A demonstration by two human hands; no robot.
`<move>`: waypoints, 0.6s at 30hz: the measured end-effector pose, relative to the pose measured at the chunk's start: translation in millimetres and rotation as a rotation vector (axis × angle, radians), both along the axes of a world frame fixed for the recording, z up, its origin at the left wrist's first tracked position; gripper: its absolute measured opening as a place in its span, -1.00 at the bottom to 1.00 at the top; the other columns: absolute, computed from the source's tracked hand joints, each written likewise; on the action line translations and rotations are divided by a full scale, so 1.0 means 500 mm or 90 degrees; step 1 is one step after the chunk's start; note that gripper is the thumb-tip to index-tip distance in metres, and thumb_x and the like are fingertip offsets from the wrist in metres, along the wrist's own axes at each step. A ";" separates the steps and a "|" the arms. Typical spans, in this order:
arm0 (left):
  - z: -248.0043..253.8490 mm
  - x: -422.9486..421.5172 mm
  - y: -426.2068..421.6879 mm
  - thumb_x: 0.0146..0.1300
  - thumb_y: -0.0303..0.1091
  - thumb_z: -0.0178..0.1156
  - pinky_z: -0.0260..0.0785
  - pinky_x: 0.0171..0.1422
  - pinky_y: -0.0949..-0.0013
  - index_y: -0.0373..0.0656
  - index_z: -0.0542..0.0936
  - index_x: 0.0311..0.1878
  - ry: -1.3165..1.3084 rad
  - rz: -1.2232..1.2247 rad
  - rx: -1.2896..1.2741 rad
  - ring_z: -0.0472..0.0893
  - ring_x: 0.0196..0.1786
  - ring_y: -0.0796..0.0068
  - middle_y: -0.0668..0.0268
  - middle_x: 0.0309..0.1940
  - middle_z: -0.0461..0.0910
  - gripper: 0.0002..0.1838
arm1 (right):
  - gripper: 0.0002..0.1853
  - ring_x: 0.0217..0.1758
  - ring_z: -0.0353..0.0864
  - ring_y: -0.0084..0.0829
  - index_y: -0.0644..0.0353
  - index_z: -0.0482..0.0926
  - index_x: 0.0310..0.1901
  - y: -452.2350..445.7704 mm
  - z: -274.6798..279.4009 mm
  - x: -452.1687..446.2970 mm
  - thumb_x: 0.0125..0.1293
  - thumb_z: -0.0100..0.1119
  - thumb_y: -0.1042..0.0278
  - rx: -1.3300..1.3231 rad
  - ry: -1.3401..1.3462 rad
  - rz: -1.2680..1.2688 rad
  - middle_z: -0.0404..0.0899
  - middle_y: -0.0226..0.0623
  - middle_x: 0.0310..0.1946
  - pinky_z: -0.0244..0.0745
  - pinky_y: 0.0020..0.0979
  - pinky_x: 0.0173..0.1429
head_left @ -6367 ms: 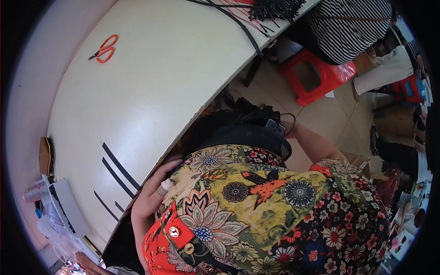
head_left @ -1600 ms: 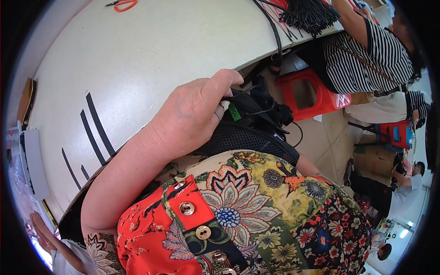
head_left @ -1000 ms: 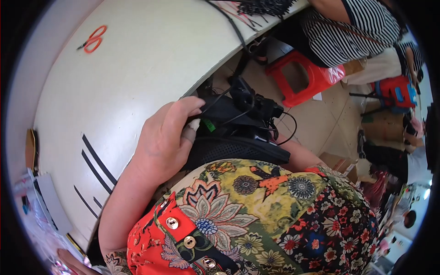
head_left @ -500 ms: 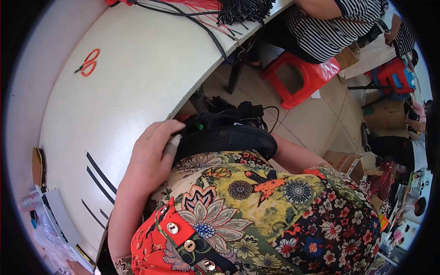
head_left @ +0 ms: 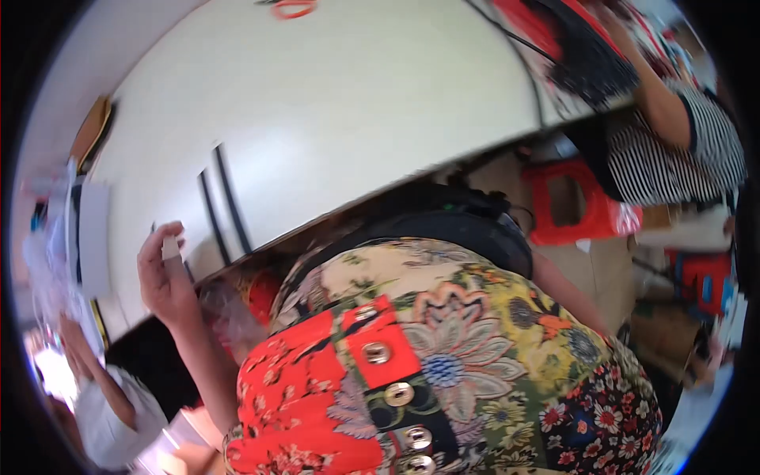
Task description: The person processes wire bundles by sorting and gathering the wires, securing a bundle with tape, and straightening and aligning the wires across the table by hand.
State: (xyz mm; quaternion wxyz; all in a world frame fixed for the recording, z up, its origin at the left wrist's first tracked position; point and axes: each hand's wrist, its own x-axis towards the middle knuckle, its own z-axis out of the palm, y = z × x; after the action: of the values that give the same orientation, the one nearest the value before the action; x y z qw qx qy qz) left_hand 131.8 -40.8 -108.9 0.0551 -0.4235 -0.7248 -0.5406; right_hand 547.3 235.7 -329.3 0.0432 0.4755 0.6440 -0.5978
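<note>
My left hand (head_left: 162,273) is above the table's near left edge, fingers bent and a little apart, one wrapped in a white cover. It appears to hold nothing. A thin black strip (head_left: 189,271) shows partly from beneath it. Two longer black strips lie to its right, a narrower strip (head_left: 214,218) and a wider strip (head_left: 231,198). Across my lap lies a curved black piece (head_left: 475,237), with dark tangled items behind it. My right forearm (head_left: 574,293) goes behind this piece, and the right hand is hidden.
Orange-handled scissors (head_left: 294,8) lie at the far side of the white table (head_left: 332,103). A bundle of black-tipped wires (head_left: 594,79) is at the right, by a person in a striped top (head_left: 673,158). Another person's hands (head_left: 75,340) are at the left. A red stool (head_left: 574,206) stands right.
My left hand has left the black piece on my lap and moved left to the thin strips. The view has turned, so the table and scissors sit higher in it.
</note>
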 end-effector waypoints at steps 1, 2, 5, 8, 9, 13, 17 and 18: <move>-0.012 -0.020 -0.028 0.22 -0.70 -0.05 0.39 0.17 0.33 -0.31 0.49 0.05 0.086 0.093 -0.026 0.56 0.07 0.35 0.17 -0.04 0.59 -0.66 | -0.74 -0.27 0.64 -0.43 0.16 0.55 -0.01 0.010 0.003 0.002 0.31 0.00 0.35 0.012 -0.014 0.022 0.63 -0.28 -0.23 0.59 -0.37 -0.10; -0.015 -0.029 -0.046 0.18 -0.69 -0.04 0.36 0.22 0.30 -0.33 0.50 0.05 0.179 0.180 -0.049 0.56 0.10 0.30 0.16 -0.02 0.59 -0.64 | -0.74 -0.27 0.64 -0.43 0.16 0.55 -0.01 0.022 0.004 0.001 0.31 0.00 0.35 0.024 -0.029 0.044 0.63 -0.28 -0.23 0.59 -0.37 -0.10; -0.035 -0.047 -0.081 0.14 -0.68 0.00 0.35 0.22 0.28 -0.34 0.53 0.02 0.285 0.317 -0.041 0.56 0.07 0.21 0.13 -0.03 0.59 -0.65 | -0.74 -0.27 0.64 -0.42 0.16 0.55 -0.01 0.066 0.011 -0.011 0.31 0.00 0.36 0.062 -0.082 0.124 0.63 -0.28 -0.23 0.59 -0.37 -0.10; -0.034 -0.047 -0.078 0.21 -0.62 -0.03 0.39 0.15 0.28 -0.36 0.53 -0.02 0.336 0.331 0.031 0.59 0.00 0.18 0.10 -0.08 0.61 -0.72 | -0.74 -0.27 0.64 -0.42 0.16 0.55 -0.01 0.114 0.020 -0.023 0.31 0.00 0.36 0.105 -0.128 0.203 0.63 -0.28 -0.23 0.59 -0.37 -0.10; -0.041 -0.049 -0.082 0.24 -0.62 -0.05 0.41 0.11 0.29 -0.36 0.53 -0.04 0.335 0.330 0.071 0.61 -0.04 0.20 0.10 -0.12 0.63 -0.74 | -0.74 -0.27 0.64 -0.42 0.16 0.55 -0.01 0.129 0.024 -0.024 0.31 0.00 0.36 0.121 -0.142 0.229 0.63 -0.27 -0.23 0.59 -0.37 -0.10; -0.042 -0.063 -0.095 0.27 -0.62 -0.08 0.46 0.00 0.30 -0.35 0.53 -0.10 0.344 0.329 0.109 0.64 -0.13 0.24 0.12 -0.19 0.66 -0.77 | -0.74 -0.27 0.64 -0.42 0.16 0.55 -0.01 0.210 0.047 -0.045 0.31 0.00 0.37 0.166 -0.208 0.339 0.63 -0.27 -0.23 0.59 -0.37 -0.10; -0.042 -0.064 -0.090 0.27 -0.61 -0.10 0.45 0.01 0.35 -0.32 0.55 -0.09 0.286 0.343 0.074 0.63 -0.09 0.27 0.14 -0.18 0.66 -0.75 | -0.74 -0.27 0.64 -0.42 0.16 0.55 -0.01 0.298 0.055 -0.065 0.31 0.00 0.37 0.204 -0.247 0.430 0.63 -0.27 -0.23 0.59 -0.37 -0.11; -0.043 -0.065 -0.090 0.25 -0.62 -0.10 0.45 0.02 0.35 -0.32 0.55 -0.09 0.276 0.343 0.076 0.63 -0.09 0.27 0.14 -0.18 0.66 -0.75 | -0.74 -0.27 0.64 -0.41 0.16 0.55 -0.01 0.318 0.059 -0.070 0.31 0.00 0.38 0.214 -0.253 0.453 0.63 -0.27 -0.23 0.59 -0.37 -0.11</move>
State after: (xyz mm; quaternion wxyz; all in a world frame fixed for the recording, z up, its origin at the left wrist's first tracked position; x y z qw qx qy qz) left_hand 99.2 -86.0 -130.4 0.3733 -0.3181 -0.7490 -0.4456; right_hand 512.5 394.9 -299.8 0.2916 0.3306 0.8349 -0.3295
